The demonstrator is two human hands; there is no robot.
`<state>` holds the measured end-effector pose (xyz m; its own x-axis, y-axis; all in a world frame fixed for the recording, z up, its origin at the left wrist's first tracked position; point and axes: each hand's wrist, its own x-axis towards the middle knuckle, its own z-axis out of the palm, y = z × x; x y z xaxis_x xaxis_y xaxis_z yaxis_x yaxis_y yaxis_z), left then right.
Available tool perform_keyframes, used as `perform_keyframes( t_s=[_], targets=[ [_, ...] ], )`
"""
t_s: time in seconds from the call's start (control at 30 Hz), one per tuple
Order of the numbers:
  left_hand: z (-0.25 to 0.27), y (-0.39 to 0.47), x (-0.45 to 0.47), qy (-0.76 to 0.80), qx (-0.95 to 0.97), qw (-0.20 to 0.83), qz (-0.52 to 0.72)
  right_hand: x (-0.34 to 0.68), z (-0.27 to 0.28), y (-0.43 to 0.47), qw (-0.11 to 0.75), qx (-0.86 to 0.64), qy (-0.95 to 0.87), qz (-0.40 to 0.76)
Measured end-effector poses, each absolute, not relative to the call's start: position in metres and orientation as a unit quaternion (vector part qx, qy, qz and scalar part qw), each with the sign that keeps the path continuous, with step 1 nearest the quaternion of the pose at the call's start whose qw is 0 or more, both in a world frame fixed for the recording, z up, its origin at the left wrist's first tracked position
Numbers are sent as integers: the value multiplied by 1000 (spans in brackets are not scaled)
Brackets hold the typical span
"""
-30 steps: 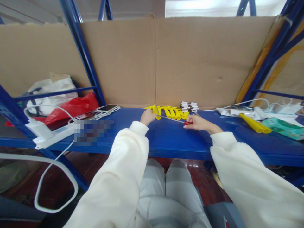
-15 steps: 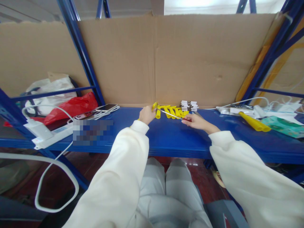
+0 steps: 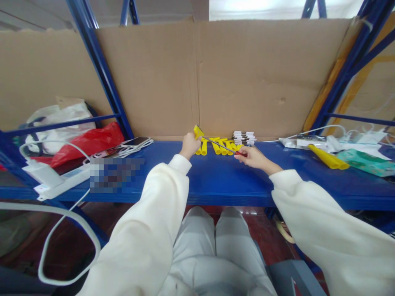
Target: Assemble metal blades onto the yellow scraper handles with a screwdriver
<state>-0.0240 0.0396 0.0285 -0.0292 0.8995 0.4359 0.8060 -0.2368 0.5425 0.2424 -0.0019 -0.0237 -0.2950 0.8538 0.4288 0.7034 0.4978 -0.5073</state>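
My left hand is closed around a yellow plastic scraper-like piece. The head of that piece sticks up above my fingers, while its lower part is mostly hidden by the hand. Between my right fingers is the red handle of a screwdriver, whose long thin shaft slants up to the left. Its tip meets or nearly meets the yellow head. My right hand is closed on the handle. Just behind the shaft, several more yellow pieces lie in a row on the blue shelf.
A small stack of white-and-black items stands behind the row. Two yellow tubes and a green packet lie to the right. At left are a white power strip, a phone and a red bag. Cardboard walls the back.
The yellow head in my left hand has risen and tilted upward. The screwdriver's shaft now slants more steeply, its tip higher. The view has shifted slightly.
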Motion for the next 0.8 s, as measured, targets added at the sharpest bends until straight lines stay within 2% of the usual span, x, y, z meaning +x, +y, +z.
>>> perform_keyframes(
  t_s=[0.17,0.37,0.6,0.8],
  targets=[
    [28,42,-18,636,677,97,357,243,-21,-1,302,-507,-804,69],
    [24,38,-14,614,649,243,378,250,-27,3,299,-520,-797,69],
    [20,28,-17,576,640,340,377,261,-29,7,313,-545,-776,62],
    [17,28,-24,539,648,397,363,266,-28,3,296,-554,-769,118]
  ],
)
